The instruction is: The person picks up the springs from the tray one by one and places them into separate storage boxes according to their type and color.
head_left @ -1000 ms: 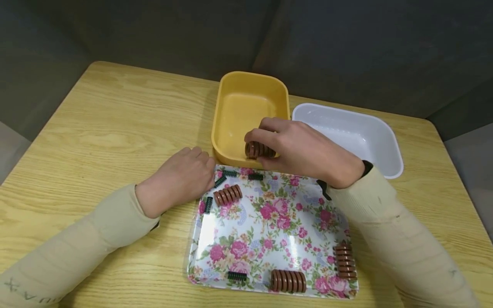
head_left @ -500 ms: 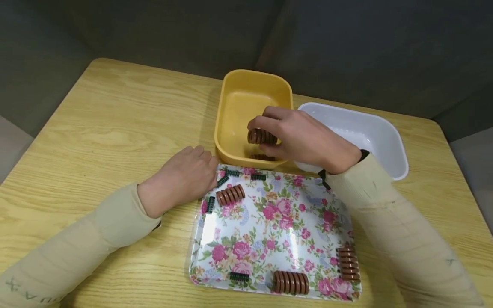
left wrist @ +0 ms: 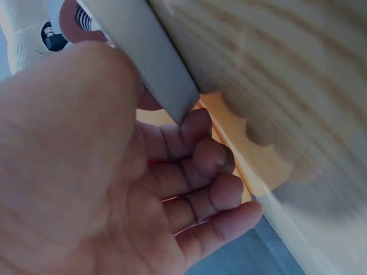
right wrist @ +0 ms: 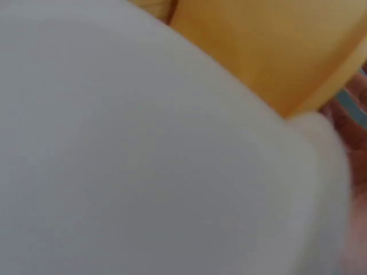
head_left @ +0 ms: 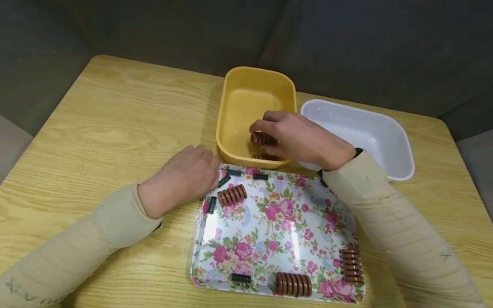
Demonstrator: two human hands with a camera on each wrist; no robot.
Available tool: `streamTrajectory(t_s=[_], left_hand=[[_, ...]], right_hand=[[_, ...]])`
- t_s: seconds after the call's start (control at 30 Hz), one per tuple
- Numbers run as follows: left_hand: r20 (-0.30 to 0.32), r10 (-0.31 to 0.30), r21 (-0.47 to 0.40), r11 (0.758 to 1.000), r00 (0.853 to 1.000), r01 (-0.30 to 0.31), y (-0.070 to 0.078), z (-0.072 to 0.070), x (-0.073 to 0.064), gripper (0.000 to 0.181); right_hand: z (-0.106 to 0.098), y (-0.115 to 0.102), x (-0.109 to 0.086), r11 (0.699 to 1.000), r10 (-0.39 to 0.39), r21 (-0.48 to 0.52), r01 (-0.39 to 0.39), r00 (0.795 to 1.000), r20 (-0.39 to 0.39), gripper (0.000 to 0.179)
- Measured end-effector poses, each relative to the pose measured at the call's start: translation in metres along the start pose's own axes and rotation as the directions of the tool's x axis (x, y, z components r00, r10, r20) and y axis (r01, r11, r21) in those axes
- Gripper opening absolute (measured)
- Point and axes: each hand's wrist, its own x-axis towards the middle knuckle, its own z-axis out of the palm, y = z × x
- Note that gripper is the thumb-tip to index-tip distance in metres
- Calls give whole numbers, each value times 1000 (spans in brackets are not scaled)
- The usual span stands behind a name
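Observation:
My right hand [head_left: 302, 136] pinches a brown coil spring [head_left: 259, 138] between fingers and thumb, inside the near part of the yellow bin [head_left: 250, 100]. Below it, another brown spring [head_left: 263, 157] lies by the bin's near wall, partly covered. At the far left corner of the flowered tray [head_left: 316, 248], my left hand [head_left: 181, 179] holds the tray's edge; the left wrist view has its curled fingertips [left wrist: 223, 192] at that edge. On the tray are a brown spring [head_left: 232, 195] near that hand, two more along the near and right edges, and several small dark green springs [head_left: 241, 278].
A white bin [head_left: 356, 124] stands right of the yellow one, under my right forearm; its pale wall [right wrist: 172, 149] fills most of the right wrist view. Both bins sit near the wooden table's [head_left: 115, 119] back edge, with a dark wall [head_left: 173, 34] behind.
My right hand has moved slightly farther into the yellow bin with its spring, and the spring lying below has come into sight. The left hand stays at the tray corner.

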Motion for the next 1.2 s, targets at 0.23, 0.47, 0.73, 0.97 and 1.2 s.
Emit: streamTrajectory(t_s=[0.23,0.47,0.73,0.97,1.2], left_hand=[[-6,6,-4,1000,1000,-6,1,-1,-2,31],[7,-1,-23,1000,1000,1,1,-2,-2,31],[22,7,-14,1000,1000,-6,3,-4,-2,31],[21,12,-5,1000,1000,-12,3,-4,-2,31],[2,11,4,1000,1000,-11,1,-1,-3,31]], right_hand=[[7,1,0,999,43,4,-43,996,75,37],[10,3,-1,996,76,33,-81,988,134,41],[11,3,-1,992,101,55,-112,980,171,39],[8,3,-2,993,87,73,-97,988,127,26],[1,-1,-3,994,89,55,-92,994,62,28]])
